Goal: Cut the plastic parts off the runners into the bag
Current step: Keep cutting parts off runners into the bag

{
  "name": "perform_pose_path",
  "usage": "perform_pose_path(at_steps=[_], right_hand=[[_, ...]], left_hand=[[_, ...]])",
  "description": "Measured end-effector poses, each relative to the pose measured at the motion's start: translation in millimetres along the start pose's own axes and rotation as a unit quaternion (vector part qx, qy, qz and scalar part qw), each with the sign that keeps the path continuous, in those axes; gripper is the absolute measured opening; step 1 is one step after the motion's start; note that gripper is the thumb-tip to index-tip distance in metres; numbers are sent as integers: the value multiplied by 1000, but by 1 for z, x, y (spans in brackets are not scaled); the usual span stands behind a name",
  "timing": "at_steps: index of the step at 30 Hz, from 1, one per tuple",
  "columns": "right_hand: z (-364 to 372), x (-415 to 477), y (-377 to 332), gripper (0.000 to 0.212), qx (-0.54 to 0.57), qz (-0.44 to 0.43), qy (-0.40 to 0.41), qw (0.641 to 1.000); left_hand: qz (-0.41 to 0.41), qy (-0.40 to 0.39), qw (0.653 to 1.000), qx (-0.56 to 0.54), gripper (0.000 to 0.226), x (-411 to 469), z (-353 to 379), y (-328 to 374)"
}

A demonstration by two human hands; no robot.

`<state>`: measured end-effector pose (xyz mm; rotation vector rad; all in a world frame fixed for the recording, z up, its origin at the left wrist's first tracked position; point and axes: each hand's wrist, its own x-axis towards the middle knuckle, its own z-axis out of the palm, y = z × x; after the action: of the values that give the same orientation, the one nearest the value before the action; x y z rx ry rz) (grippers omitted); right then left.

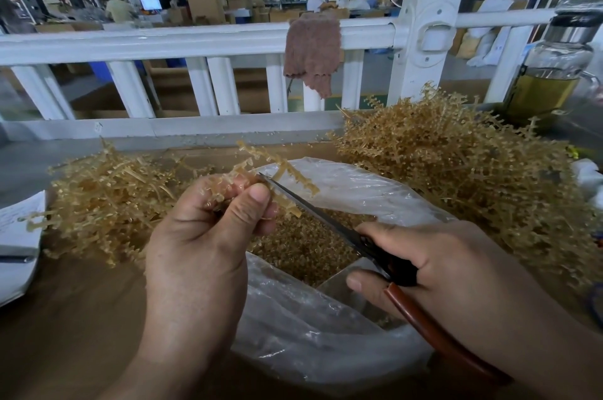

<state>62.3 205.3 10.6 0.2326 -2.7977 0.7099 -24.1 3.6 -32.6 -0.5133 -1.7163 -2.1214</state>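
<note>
The left hand [202, 236] pinches an amber, comb-like runner [277, 168] (translucent, studded with small parts) above the clear bag [359, 187]; the right hand [440, 266] has its fingers [391, 233] curled round the scissors [313, 208], blades touching the runner.

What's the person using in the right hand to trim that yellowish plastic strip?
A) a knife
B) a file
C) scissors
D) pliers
C: the right hand grips scissors, their blades reaching the strip that the left hand pinches over the bag.
</note>
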Motion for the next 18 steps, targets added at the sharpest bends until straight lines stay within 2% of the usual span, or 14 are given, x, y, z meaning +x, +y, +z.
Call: perform_pose_path(at_steps=[9, 18], right_hand=[[0, -1, -3, 60, 22, 5, 3, 1000], [2, 1, -1, 62, 28, 19, -29, 999]], left_hand=[[2, -9, 1000, -6, 3, 0, -1, -1], [-29, -13, 999, 0, 5, 0, -1, 2]])
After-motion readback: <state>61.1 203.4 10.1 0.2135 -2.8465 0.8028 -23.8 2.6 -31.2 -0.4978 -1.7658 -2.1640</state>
